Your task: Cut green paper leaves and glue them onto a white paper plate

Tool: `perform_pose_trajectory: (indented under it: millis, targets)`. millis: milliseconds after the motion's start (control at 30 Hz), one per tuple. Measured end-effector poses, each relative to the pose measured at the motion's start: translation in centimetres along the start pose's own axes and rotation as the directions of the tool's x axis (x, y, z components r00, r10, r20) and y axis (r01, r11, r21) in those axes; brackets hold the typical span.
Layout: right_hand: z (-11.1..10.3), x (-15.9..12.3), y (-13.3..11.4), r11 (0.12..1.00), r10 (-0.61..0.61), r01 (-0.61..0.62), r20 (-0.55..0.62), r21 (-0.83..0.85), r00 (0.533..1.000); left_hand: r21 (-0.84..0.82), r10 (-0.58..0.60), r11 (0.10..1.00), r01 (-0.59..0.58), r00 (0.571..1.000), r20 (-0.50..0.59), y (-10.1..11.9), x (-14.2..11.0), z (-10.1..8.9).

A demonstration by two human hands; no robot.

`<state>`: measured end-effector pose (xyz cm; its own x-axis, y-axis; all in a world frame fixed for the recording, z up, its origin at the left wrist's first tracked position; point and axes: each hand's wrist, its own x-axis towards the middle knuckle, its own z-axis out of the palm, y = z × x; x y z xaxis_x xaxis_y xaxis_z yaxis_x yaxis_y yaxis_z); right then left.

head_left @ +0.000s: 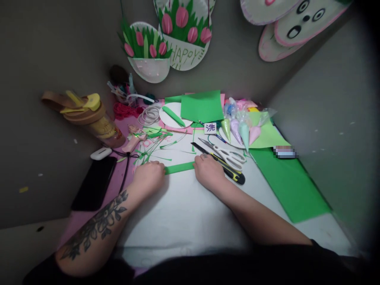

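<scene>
A narrow green paper strip (179, 168) stretches between my two hands, just above or on the white work surface (184, 213). My left hand (150, 174) grips its left end with curled fingers. At the other end, my right hand (209, 170) is closed on the strip. Right beside the right hand lie a black and yellow utility knife (234, 174) and white-handled scissors (228, 154). Thin green paper offcuts (157, 146) are scattered beyond the left hand. The fingertips of both hands are partly hidden.
A tumbler (101, 122), a white earphone case (101, 153) and a black phone (95, 184) stand or lie at left. At the back are green paper (202, 106) and a paper plate (166, 118). Piping bags (244, 134) and a large green sheet (291, 186) occupy the right.
</scene>
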<state>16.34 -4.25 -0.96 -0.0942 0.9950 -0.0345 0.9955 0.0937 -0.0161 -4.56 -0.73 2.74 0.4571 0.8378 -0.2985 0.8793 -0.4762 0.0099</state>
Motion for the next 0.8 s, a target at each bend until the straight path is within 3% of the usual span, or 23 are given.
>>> perform_pose_trajectory:
  millis: [167,333,433,567,633,800]
  targets:
    - [0.1,-0.1,0.0,0.996,0.086,-0.086,0.001,0.009,0.996,0.033,-0.004,0.999,0.003,1.0,0.026,-0.5,0.0,0.2]
    - [0.2,-0.1,0.0,0.995,0.097,-0.097,0.014,0.034,0.995,0.019,0.013,1.0,-0.013,1.0,0.002,-1.0,0.0,0.3]
    - [0.1,-0.1,-0.1,0.995,0.091,-0.092,0.026,0.041,0.995,0.025,0.12,0.993,-0.119,0.99,-0.071,-1.1,0.1,0.2]
    - [0.0,0.0,-0.1,0.996,0.085,-0.086,0.025,0.038,0.996,0.03,0.383,0.924,-0.382,0.921,-0.067,-0.8,0.2,0.2]
    - [0.0,-0.1,-0.1,0.995,0.088,-0.089,0.028,0.04,0.996,0.008,0.415,0.91,-0.415,0.909,-0.042,-0.7,0.2,0.2]
    - [0.4,-0.2,0.3,0.998,0.052,-0.053,0.007,0.047,0.999,-0.04,0.376,0.926,-0.376,0.926,0.011,-0.7,0.3,0.5]
